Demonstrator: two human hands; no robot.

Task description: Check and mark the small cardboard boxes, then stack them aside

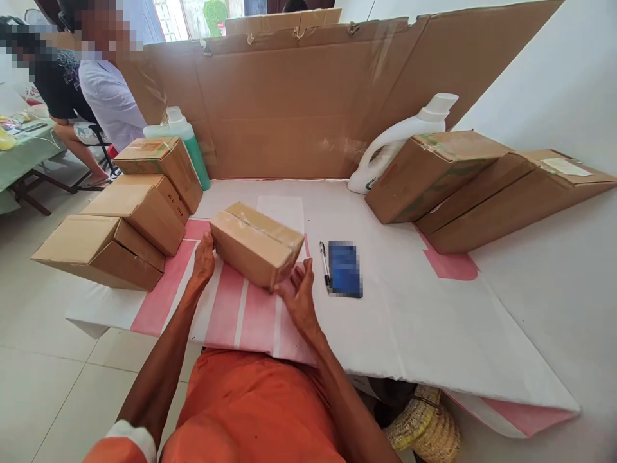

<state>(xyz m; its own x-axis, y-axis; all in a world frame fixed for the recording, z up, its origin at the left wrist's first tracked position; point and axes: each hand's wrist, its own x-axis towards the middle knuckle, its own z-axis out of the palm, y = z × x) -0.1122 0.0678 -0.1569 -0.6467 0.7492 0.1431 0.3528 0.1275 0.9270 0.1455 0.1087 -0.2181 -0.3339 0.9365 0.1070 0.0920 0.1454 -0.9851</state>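
A taped cardboard box (255,244) is held at a slant over the table, just in front of me. My left hand (205,260) presses against its left end, with the fingers partly hidden by the box's side. At the near right corner my right hand (299,292) grips the box, thumb underneath and fingers along the end. To the right of the box lie a black pen (324,267) and a dark blue booklet (344,269), both flat on the cloth.
Several cardboard boxes (130,193) line the table's left edge, beside a green bottle (193,151). More boxes (463,170) and a white jug (385,145) stand at the right. A cardboard panel (289,109) closes the back. Below is a woven basket (427,427); two people sit at left.
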